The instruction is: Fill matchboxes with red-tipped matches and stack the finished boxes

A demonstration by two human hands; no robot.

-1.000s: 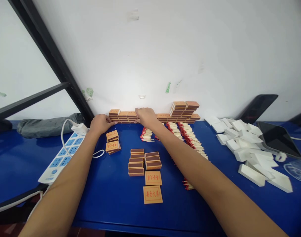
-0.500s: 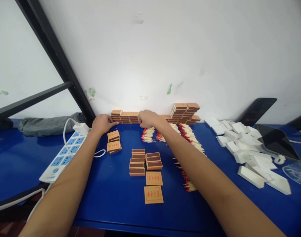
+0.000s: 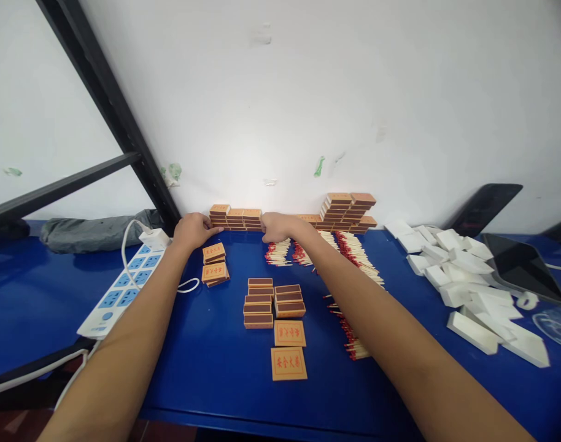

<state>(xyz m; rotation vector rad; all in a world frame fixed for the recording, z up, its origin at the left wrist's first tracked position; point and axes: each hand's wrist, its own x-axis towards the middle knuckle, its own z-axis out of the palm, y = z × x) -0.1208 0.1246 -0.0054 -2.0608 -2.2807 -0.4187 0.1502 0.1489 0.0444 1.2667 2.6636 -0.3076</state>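
A low row of stacked matchboxes (image 3: 235, 220) stands against the wall. My left hand (image 3: 193, 231) rests at the row's left end, thumb stretched along the front and apart from the bent fingers, touching the end stack. Farther right, my right hand (image 3: 280, 228) is closed, knuckles up, beside the right side of that section. Its fingertips are hidden, so what they hold, if anything, does not show. A taller matchbox stack (image 3: 339, 207) rises to the right of it. Loose red-tipped matches (image 3: 277, 253) lie in bundles just below my right hand.
Several matchboxes (image 3: 258, 304) lie mid-table, with flat-lying ones (image 3: 288, 363) nearer me and a small pile (image 3: 214, 272) at left. White inner trays (image 3: 474, 331) heap at right by a dark tablet (image 3: 522, 264). A power strip (image 3: 119, 298) and black frame (image 3: 119, 116) stand left.
The view has shifted slightly, moving everything a little to the right in the picture. Both hands stay at the matchbox row in nearly the same pose.
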